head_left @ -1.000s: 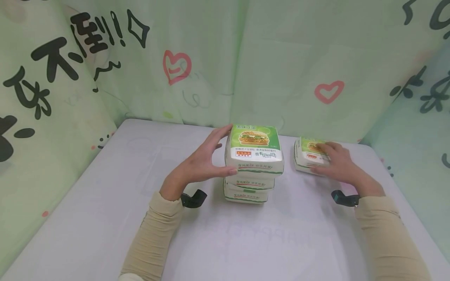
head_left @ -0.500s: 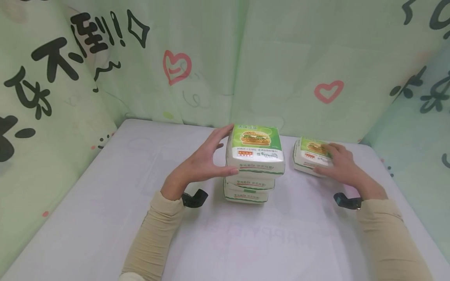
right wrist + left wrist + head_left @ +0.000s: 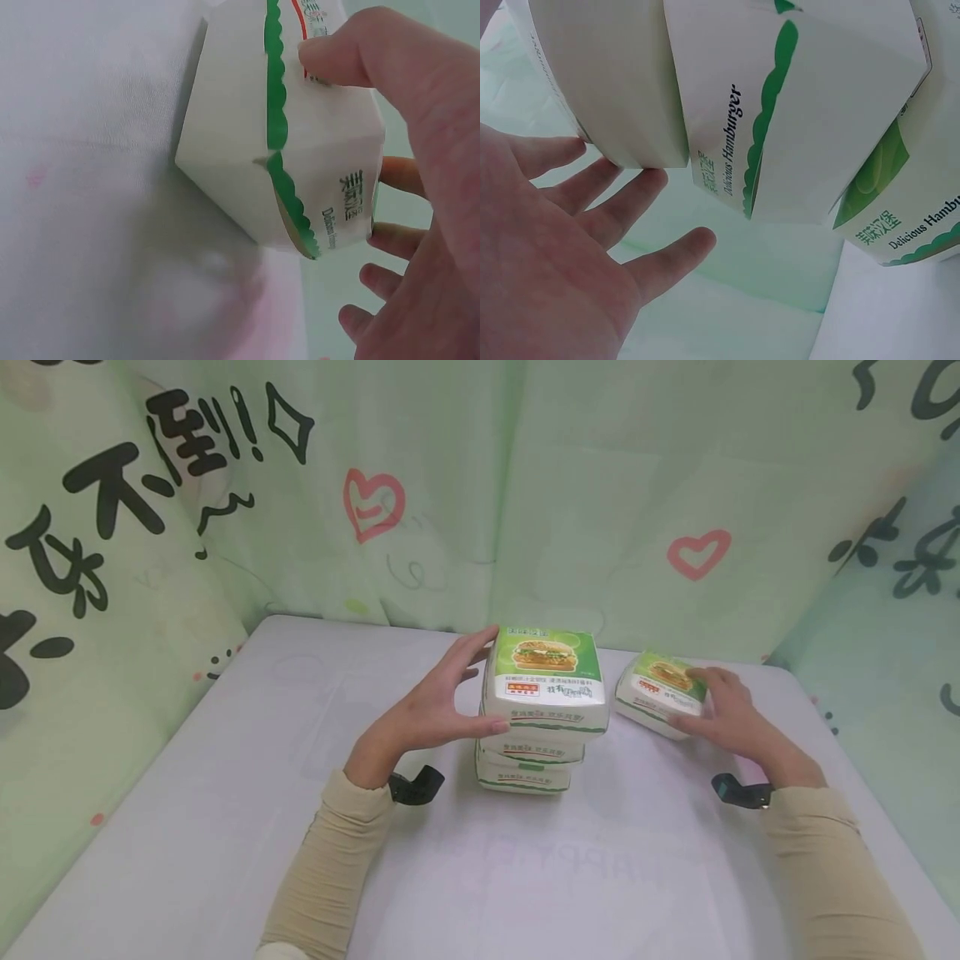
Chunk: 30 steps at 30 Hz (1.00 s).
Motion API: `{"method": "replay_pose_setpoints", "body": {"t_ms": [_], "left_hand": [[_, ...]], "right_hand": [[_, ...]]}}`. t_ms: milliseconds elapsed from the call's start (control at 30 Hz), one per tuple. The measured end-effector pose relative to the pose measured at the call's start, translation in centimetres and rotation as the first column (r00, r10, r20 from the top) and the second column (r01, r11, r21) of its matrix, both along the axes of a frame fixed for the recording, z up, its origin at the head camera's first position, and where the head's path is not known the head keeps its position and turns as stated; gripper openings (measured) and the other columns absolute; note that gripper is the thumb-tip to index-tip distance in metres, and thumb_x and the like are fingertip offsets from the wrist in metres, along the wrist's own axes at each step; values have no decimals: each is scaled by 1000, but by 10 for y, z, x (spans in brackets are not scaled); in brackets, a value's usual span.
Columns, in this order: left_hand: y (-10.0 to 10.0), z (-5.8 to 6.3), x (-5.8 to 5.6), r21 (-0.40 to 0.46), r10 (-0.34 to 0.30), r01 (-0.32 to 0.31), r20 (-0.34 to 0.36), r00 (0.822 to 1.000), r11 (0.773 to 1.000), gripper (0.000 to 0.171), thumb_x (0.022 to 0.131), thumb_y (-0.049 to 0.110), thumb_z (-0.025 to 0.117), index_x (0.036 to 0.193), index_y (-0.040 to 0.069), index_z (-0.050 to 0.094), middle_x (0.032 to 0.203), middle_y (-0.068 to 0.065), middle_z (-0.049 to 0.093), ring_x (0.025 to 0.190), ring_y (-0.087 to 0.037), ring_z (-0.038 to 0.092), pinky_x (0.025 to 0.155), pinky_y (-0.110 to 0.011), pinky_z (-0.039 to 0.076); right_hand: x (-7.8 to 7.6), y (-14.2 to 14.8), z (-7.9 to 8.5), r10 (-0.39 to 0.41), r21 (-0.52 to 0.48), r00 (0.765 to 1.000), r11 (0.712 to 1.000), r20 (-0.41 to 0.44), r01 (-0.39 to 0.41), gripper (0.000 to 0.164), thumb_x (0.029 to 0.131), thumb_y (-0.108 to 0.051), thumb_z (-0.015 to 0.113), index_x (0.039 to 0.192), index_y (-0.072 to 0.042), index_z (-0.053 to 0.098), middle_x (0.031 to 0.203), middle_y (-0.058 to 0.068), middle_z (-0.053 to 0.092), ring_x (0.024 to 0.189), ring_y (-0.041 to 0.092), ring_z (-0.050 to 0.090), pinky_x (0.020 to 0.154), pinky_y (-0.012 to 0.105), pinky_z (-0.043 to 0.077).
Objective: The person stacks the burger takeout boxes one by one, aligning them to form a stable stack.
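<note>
Three white and green hamburger boxes form an uneven stack in the middle of the head view. My left hand (image 3: 420,710) holds the top hamburger box (image 3: 546,672) at its left side, thumb along the front and index finger at the back corner. In the left wrist view the left fingers (image 3: 641,196) are spread, some tips at that box's edge. Beneath lie the middle box (image 3: 536,750) and the bottom box (image 3: 525,778). To the right, my right hand (image 3: 727,714) grips a single hamburger box (image 3: 660,693), thumb on its front, fingers on the far side; it sits turned at an angle.
A white table (image 3: 480,877) extends under the boxes. Green printed curtains (image 3: 600,485) rise behind its back edge and along both sides. A narrow strip of table separates the single box from the stack.
The single box on the right has turned and shifted slightly left toward the stack, within the right hand's fingers. The left hand and the stack have hardly moved.
</note>
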<state>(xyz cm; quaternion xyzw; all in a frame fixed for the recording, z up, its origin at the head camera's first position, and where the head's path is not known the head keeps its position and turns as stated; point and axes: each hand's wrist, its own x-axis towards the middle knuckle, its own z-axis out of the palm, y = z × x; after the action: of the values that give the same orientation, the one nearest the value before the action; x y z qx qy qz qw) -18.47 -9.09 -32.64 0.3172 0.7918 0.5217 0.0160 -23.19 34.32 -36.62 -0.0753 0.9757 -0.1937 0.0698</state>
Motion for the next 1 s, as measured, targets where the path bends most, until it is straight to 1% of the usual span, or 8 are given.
{"method": "replay_pose_setpoints", "body": {"t_ms": [133,267,367,500,633,867,1000], "left_hand": [[0,0,0,18,-8,8,3,1000,1000,102,79,27,81,158,24,17,158,4,26,146,-17,34,119,-46,32],[0,0,-1,16,-7,7,3,1000,1000,102,79,28,81,158,24,17,158,4,26,146,-18,33,119,-46,32],[0,0,0,11,-1,1,3,1000,1000,103,79,28,81,159,24,16,160,5,24,147,-17,31,119,-46,32],[-1,0,0,13,0,0,1,1000,1000,104,79,27,81,159,24,15,162,7,20,149,-14,27,119,-44,33],[-1,0,1,16,-3,3,-6,1000,1000,105,79,26,81,159,21,14,163,6,19,149,-13,25,119,-43,33],[-2,-1,1,24,-15,16,-15,1000,1000,105,79,24,81,159,17,13,163,5,19,150,-14,25,119,-44,33],[-1,-3,1,19,-10,10,-15,1000,1000,105,79,26,81,159,21,13,163,7,19,149,-12,25,119,-41,33]], "right_hand": [[1,-1,0,3,-8,1000,1000,-23,-3,93,89,-49,68,151,4,22,151,40,10,135,58,14,104,78,22],[1,-1,-1,1,-22,1000,1000,-14,-1,96,89,-50,68,153,4,20,155,39,3,140,58,11,106,78,19],[0,-2,-4,10,-48,1000,999,-19,-11,96,90,-47,68,154,5,17,158,38,-2,143,59,7,108,77,16],[-1,-3,-8,16,-67,999,998,-41,-19,96,90,-43,68,154,6,16,157,38,4,143,57,11,110,75,17],[0,-4,-9,-2,-60,999,998,-45,-1,97,90,-48,68,154,5,18,154,39,9,137,57,19,107,76,22],[3,-7,-7,-21,-69,997,997,-77,16,88,89,-46,69,150,3,28,148,40,18,132,56,27,103,76,27],[5,-9,-4,-35,-78,997,997,-75,29,85,91,-48,66,151,0,29,148,39,19,131,55,29,101,76,29]]}}
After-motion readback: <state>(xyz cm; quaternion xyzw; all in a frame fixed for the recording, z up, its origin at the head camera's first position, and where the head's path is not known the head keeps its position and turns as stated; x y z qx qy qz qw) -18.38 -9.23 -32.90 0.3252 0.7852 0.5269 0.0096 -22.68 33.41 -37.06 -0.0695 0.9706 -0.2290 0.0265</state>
